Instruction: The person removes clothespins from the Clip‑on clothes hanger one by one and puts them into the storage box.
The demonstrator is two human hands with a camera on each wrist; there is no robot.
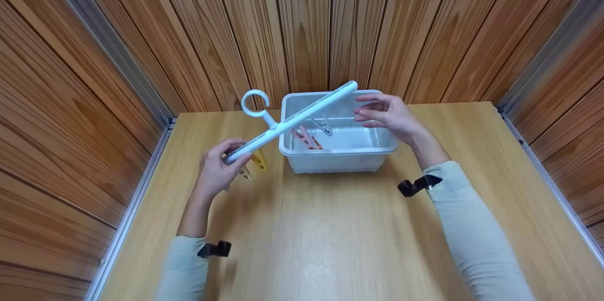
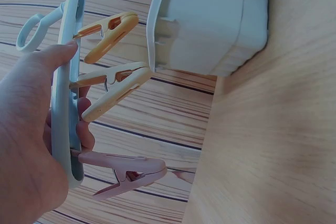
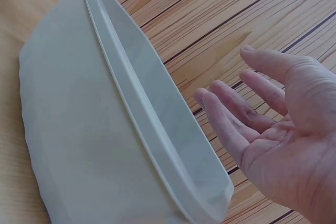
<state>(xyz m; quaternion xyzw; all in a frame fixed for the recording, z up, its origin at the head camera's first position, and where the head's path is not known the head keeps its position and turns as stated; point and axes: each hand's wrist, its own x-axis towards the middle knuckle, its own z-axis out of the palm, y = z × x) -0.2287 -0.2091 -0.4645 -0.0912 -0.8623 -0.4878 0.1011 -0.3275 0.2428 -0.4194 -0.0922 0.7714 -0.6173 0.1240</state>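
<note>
My left hand grips the near end of a light-blue peg hanger, a straight bar with a ring hook. The bar slants up to the right over a white plastic bin. Pegs hang from it: yellow, cream and pink near my left hand, with more dangling inside the bin. My right hand hovers open above the bin's right rim, fingers pointing left just below the bar's far tip. In the right wrist view, my right hand is empty beside the bin rim.
The bin stands at the back centre of a light wooden table. Wood-panelled walls close in at the back and both sides, with metal edging along the table's sides.
</note>
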